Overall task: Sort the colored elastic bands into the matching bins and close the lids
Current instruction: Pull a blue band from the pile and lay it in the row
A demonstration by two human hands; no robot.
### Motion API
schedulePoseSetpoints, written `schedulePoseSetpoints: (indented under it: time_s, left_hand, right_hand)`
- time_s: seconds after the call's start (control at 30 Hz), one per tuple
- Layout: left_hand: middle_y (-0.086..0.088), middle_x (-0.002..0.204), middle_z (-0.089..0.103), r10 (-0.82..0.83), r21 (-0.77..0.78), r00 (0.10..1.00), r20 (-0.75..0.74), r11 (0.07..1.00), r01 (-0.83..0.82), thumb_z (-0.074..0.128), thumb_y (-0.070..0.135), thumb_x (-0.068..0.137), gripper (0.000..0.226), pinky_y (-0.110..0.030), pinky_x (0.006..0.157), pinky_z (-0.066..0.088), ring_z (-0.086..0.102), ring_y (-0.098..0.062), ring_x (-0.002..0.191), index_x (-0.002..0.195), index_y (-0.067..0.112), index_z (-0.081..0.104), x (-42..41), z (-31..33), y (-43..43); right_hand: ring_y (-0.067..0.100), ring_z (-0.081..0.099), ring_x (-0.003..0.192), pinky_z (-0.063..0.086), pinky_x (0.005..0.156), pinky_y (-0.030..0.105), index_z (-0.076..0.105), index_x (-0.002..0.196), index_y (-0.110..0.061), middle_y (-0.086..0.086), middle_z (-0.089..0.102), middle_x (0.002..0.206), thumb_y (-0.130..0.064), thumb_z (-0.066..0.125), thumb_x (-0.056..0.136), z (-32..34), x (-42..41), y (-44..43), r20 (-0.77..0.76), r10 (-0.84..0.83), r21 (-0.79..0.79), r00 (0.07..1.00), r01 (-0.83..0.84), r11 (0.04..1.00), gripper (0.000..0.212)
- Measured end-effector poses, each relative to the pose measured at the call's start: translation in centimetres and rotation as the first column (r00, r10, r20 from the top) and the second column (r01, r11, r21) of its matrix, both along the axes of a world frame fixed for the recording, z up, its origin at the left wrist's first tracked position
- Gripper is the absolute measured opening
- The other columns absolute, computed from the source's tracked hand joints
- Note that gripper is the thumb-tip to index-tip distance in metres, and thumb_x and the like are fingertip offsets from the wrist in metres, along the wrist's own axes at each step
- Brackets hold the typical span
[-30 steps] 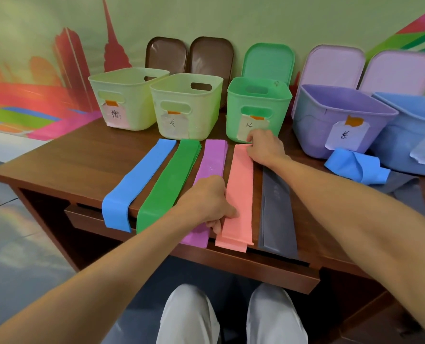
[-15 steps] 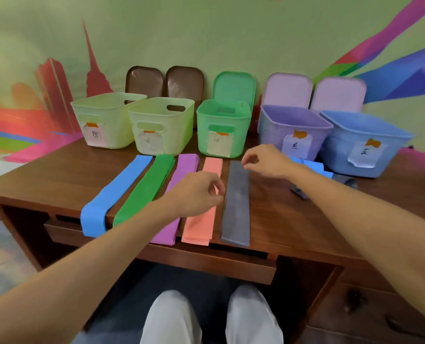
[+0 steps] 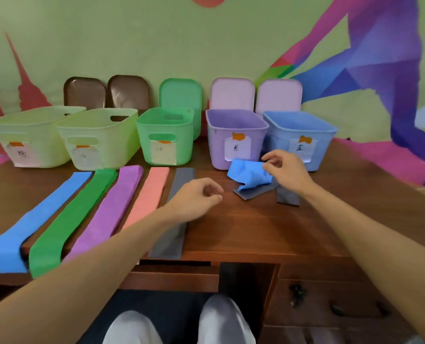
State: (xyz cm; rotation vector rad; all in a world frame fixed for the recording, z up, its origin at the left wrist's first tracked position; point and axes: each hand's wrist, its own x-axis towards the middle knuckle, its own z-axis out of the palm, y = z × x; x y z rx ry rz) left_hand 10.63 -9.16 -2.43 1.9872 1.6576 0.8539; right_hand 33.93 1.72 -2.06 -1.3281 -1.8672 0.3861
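Observation:
Five bands lie flat side by side on the desk: blue, green, purple, salmon and grey. A crumpled blue band sits on folded grey bands in front of the purple bin. My right hand is at that crumpled band's right edge, thumb and fingers loosely curved and slightly apart. My left hand hovers over the flat grey band, fingers loosely curled, holding nothing. The blue bin stands just behind my right hand.
Two pale yellow-green bins and a green bin stand in the row, all open. Brown lids, a green lid and lilac lids lean on the wall. The flat bands hang over the desk's front edge.
My left hand has let go of the salmon band and lifted to the right. My right hand has left the flat bands and moved right to the crumpled blue band.

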Motion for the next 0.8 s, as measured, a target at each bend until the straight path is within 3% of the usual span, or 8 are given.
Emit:
schedulePoseSetpoints:
  time_s: [0.13,0.23,0.37,0.47,0.6,0.8]
  left_hand:
    - [0.013,0.097,0.061,-0.006,0.0,0.998,0.07,1.0,0.006,0.061,0.032,0.09,0.014,-0.011,0.071,0.039,0.055,0.0,0.087,0.102,0.027,0.064,2.6,-1.4,2.8]
    - [0.008,0.097,0.06,-0.003,0.035,0.993,0.117,0.999,-0.001,0.069,0.037,0.083,0.027,-0.008,0.068,0.04,0.054,-0.002,0.081,0.105,0.023,0.063,4.2,-2.2,5.0]
    - [0.009,0.083,0.052,0.035,0.137,0.998,0.054,0.99,-0.042,0.074,0.03,0.079,0.021,-0.005,0.065,0.038,0.051,-0.008,0.077,0.091,0.019,0.062,6.0,-3.6,7.9]
    - [0.009,0.078,0.06,0.125,0.168,0.976,0.176,0.973,-0.155,0.072,0.027,0.082,0.013,-0.003,0.061,0.037,0.052,-0.002,0.069,0.085,0.016,0.066,6.1,-4.4,9.1]
    - [0.003,0.073,0.068,0.095,0.149,0.913,0.396,0.975,-0.166,0.072,0.023,0.082,0.009,-0.013,0.059,0.044,0.055,-0.002,0.06,0.082,0.015,0.072,5.3,-4.6,8.9]
    - [-0.006,0.076,0.072,0.039,0.033,0.819,0.572,0.997,-0.071,0.072,0.016,0.082,0.009,-0.017,0.058,0.049,0.056,-0.003,0.056,0.087,0.009,0.073,5.3,-3.9,8.2]
  right_hand:
    - [0.012,0.061,0.089,0.041,0.072,0.013,0.068,0.099,-0.015,0.001,0.068,0.093,-0.015,0.061,0.089,-1.5,1.5,1.5,-0.102,-0.058,0.051,0.993,0.063,0.997,0.013]
    - [0.008,0.059,0.084,0.039,0.068,0.003,0.068,0.098,-0.015,-0.002,0.068,0.091,-0.014,0.06,0.089,-2.9,1.8,2.1,-0.184,-0.101,0.085,0.978,0.119,0.989,0.012]
    - [0.002,0.057,0.074,0.038,0.067,0.002,0.068,0.092,-0.017,-0.005,0.067,0.087,-0.012,0.062,0.088,-4.1,1.9,2.3,-0.235,-0.1,0.146,0.967,0.137,0.98,0.009]
    - [0.006,0.056,0.071,0.041,0.07,0.01,0.066,0.089,-0.019,-0.008,0.065,0.084,-0.011,0.063,0.084,-4.3,1.5,2.0,-0.097,0.001,0.211,0.995,0.019,0.977,0.009]
    - [0.007,0.056,0.073,0.05,0.072,0.031,0.064,0.089,-0.02,-0.008,0.061,0.086,-0.018,0.067,0.081,-4.6,0.8,1.4,0.115,0.161,0.286,0.98,-0.188,0.939,0.009]
    - [0.006,0.051,0.1,0.047,0.086,0.027,0.065,0.105,-0.022,-0.009,0.054,0.106,-0.049,0.075,0.07,-4.3,0.4,0.4,0.281,0.27,0.264,0.921,-0.345,0.901,0.045]
